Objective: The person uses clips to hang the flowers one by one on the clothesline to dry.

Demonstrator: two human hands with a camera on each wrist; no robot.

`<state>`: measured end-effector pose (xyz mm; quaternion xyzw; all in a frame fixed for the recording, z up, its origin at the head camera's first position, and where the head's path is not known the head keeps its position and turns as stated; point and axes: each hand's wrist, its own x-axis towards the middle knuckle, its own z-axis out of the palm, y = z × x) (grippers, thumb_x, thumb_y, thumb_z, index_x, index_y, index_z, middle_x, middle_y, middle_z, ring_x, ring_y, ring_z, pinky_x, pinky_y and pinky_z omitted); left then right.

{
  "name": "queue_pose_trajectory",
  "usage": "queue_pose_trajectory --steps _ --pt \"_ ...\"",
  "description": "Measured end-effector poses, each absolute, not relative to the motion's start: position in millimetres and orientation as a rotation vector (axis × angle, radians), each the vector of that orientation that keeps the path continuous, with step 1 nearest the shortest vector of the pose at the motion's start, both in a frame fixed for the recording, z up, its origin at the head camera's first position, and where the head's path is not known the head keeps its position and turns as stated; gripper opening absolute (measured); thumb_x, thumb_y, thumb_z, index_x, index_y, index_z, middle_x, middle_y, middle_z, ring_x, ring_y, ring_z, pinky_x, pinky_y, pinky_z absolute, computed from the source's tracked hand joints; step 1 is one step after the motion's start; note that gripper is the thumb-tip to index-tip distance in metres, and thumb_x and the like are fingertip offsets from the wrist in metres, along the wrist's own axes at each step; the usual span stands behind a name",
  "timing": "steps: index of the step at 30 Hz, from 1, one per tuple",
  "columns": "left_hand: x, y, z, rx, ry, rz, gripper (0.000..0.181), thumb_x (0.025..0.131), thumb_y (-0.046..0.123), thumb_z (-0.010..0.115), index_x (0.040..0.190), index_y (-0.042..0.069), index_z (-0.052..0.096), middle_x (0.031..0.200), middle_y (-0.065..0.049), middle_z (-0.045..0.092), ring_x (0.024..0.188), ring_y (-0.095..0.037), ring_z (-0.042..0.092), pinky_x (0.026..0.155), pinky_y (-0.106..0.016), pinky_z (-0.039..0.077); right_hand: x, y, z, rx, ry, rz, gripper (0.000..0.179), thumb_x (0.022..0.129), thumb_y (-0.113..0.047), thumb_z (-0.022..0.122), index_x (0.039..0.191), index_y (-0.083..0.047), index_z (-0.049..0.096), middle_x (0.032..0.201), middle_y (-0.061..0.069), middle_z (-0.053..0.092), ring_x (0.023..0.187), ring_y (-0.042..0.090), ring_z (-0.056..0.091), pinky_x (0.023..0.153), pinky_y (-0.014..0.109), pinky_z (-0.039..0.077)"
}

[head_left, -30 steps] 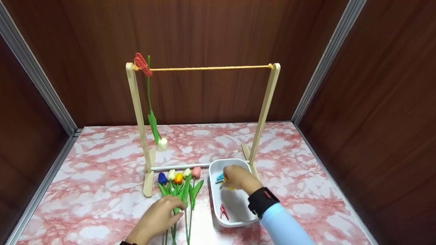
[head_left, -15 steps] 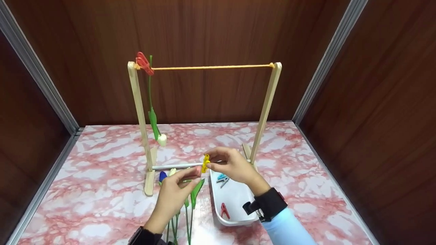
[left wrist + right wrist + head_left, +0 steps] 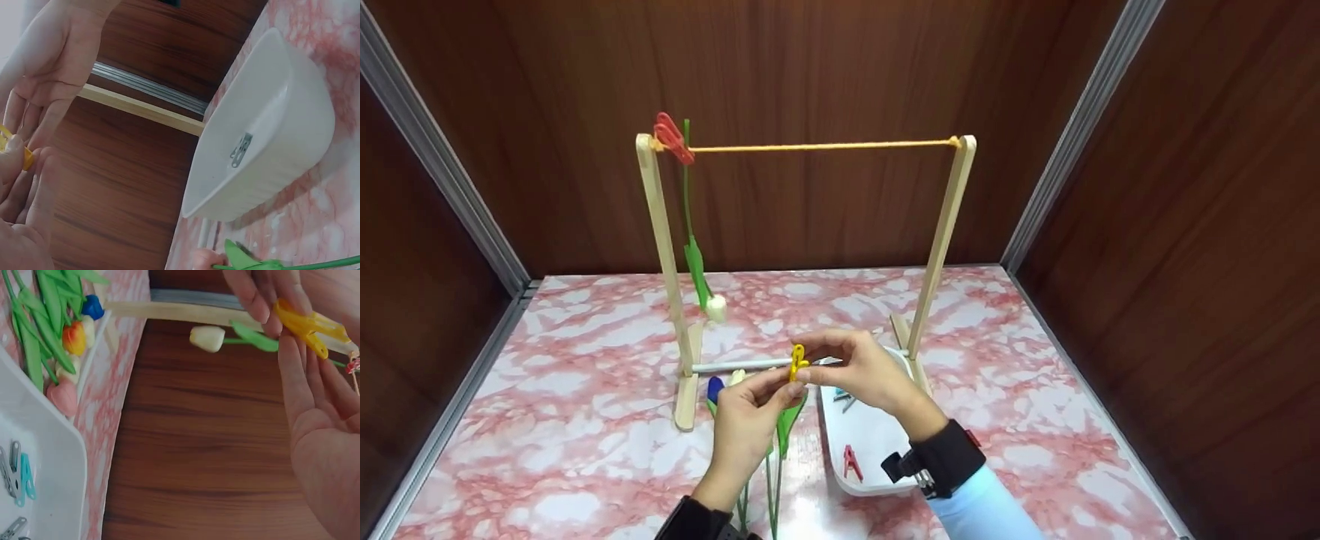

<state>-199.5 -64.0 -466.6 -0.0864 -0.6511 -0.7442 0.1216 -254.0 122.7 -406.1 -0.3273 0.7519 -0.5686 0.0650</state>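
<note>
A yellow clothespin [image 3: 797, 360] stands nearly upright between both hands above the table. My left hand [image 3: 744, 424] pinches its lower end, while the thumb and fingers of my right hand [image 3: 864, 371] grip it from the right. The right wrist view shows the clothespin [image 3: 301, 329] with fingers of both hands on it. Beneath lie several artificial tulips, partly covered by the left hand in the head view; blue [image 3: 93, 307], orange [image 3: 73, 337] and pink [image 3: 63, 397] blooms show in the right wrist view. Beyond, a white tulip [image 3: 715, 308] hangs head down from the cord, held by a red clothespin [image 3: 674, 139].
An orange cord [image 3: 825, 146] spans a wooden frame, with a left post [image 3: 664, 247] and a right post [image 3: 943, 247]. Under my right forearm sits a white tub [image 3: 861, 492] holding a small red clothespin [image 3: 852, 463], a blue one [image 3: 27, 479] and grey ones [image 3: 15, 455]. Wood-patterned panels enclose the table.
My right hand has lifted the yellow clothespin out of the tub and carried it left. My left hand has risen from the tulips and now pinches the clothespin too.
</note>
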Motion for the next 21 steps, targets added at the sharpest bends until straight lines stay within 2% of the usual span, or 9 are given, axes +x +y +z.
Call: queue_pose_trajectory --steps 4,7,10,13,18,21 --pt "-199.1 -62.8 -468.9 -0.237 -1.876 -2.212 0.026 0.094 -0.003 0.076 0.12 -0.009 0.073 0.118 -0.023 0.074 0.093 -0.019 0.077 0.085 -0.034 0.063 -253.0 118.6 -406.3 -0.931 2.286 -1.753 0.033 0.094 -0.005 0.081 0.125 0.002 0.075 0.111 0.012 0.077 0.105 0.024 0.073 0.089 0.032 0.06" --pt "-198.6 -64.3 -469.5 -0.232 -1.922 -2.194 0.028 0.094 0.001 0.078 0.121 -0.006 0.074 0.127 -0.019 0.071 0.098 -0.018 0.076 0.087 -0.032 0.062 -252.9 117.3 -406.7 -0.901 2.289 -1.766 0.028 0.094 -0.005 0.081 0.121 0.002 0.076 0.109 0.012 0.078 0.102 0.023 0.074 0.088 0.031 0.061" --pt "-198.5 -70.1 -470.0 -0.259 -1.991 -2.145 0.03 0.095 0.007 0.079 0.123 -0.001 0.075 0.124 -0.016 0.073 0.101 -0.02 0.076 0.088 -0.032 0.061 -252.4 118.1 -405.8 -0.859 2.299 -1.792 0.025 0.093 -0.004 0.081 0.117 0.003 0.078 0.107 0.012 0.078 0.098 0.02 0.075 0.085 0.031 0.061" --pt "-198.3 -80.9 -471.1 -0.286 -2.012 -2.137 0.028 0.099 0.009 0.075 0.125 -0.001 0.074 0.116 -0.016 0.076 0.102 -0.027 0.076 0.088 -0.034 0.062 -253.2 120.1 -404.9 -0.847 2.331 -1.84 0.023 0.092 -0.004 0.082 0.113 0.004 0.079 0.104 0.011 0.079 0.093 0.019 0.075 0.081 0.029 0.062" --pt "-200.8 -102.8 -477.4 -0.186 -2.014 -2.167 0.02 0.102 -0.001 0.067 0.12 -0.006 0.073 0.108 -0.02 0.076 0.1 -0.036 0.075 0.086 -0.035 0.063 -256.8 125.4 -404.1 -0.88 2.389 -1.919 0.017 0.09 -0.004 0.084 0.105 0.003 0.081 0.098 0.011 0.08 0.09 0.02 0.076 0.078 0.027 0.061" --pt "-202.3 -112.9 -482.1 -0.153 -2.082 -2.139 0.018 0.101 -0.004 0.066 0.117 -0.006 0.075 0.105 -0.019 0.077 0.099 -0.033 0.075 0.085 -0.033 0.063 -258.2 127.6 -403.8 -0.867 2.399 -1.95 0.012 0.09 -0.003 0.084 0.102 0.001 0.083 0.095 0.01 0.08 0.088 0.019 0.076 0.078 0.028 0.062"
